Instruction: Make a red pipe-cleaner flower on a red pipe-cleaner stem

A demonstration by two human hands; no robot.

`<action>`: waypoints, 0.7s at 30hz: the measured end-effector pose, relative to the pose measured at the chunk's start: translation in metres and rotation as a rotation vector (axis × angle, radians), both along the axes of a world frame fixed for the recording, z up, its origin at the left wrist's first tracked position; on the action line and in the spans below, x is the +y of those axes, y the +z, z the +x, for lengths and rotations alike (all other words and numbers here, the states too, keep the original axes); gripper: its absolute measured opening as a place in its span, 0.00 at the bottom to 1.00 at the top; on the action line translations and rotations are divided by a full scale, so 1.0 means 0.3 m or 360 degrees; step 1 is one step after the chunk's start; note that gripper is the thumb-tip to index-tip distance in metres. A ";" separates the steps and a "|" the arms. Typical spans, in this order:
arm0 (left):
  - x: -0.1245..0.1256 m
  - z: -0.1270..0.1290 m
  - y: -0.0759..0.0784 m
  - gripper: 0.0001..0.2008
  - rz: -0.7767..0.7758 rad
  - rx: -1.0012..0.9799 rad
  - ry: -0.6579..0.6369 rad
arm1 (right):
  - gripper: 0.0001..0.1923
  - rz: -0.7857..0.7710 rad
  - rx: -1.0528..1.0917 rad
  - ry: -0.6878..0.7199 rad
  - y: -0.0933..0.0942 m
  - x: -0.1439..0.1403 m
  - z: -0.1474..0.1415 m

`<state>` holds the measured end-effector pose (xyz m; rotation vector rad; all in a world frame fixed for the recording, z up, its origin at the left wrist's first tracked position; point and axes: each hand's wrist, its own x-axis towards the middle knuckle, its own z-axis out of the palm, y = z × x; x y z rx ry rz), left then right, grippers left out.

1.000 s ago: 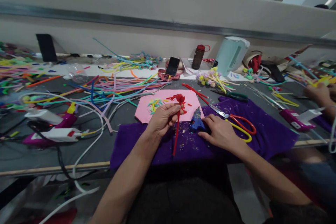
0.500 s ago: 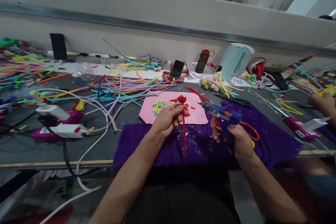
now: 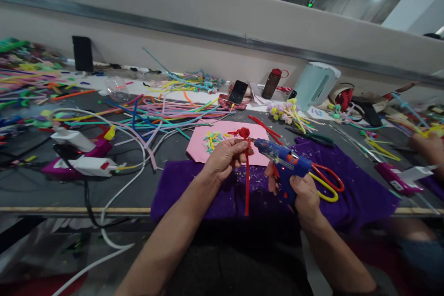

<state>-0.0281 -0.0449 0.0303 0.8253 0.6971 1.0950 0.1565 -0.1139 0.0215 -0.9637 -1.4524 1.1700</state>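
My left hand (image 3: 225, 159) pinches a red pipe-cleaner flower (image 3: 243, 133) just below its coiled head; its straight red stem (image 3: 247, 189) hangs down over the purple cloth (image 3: 360, 185). My right hand (image 3: 301, 192) grips a blue glue gun (image 3: 284, 162) by the handle, its nozzle pointing left and almost touching the flower head. A pink sheet (image 3: 201, 148) with several short coloured offcuts lies just behind the flower.
Red-and-yellow scissors (image 3: 328, 180) lie on the cloth behind the gun. Long coloured pipe cleaners (image 3: 163, 113), white cables (image 3: 138, 148) and other glue guns (image 3: 86, 164) cover the left. A phone (image 3: 238, 92), bottle (image 3: 272, 84) and kettle (image 3: 315, 85) stand at the back. Another person's hand (image 3: 428, 148) works at right.
My right hand lifted the blue glue gun off the purple cloth and brought its nozzle left, up to the red flower head. My left hand kept hold of the flower.
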 end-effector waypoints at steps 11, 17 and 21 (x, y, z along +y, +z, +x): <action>0.006 0.001 -0.009 0.09 0.0018 -0.0014 0.0008 | 0.16 0.0186 0.0186 -0.0001 0.013 0.004 -0.015; 0.003 0.004 0.002 0.07 -0.0029 -0.0029 0.0048 | 0.14 0.0296 0.0045 -0.0092 0.006 0.003 -0.014; 0.001 0.004 0.005 0.08 -0.0031 -0.0039 0.0058 | 0.14 0.0354 -0.0034 -0.0097 -0.002 0.007 -0.012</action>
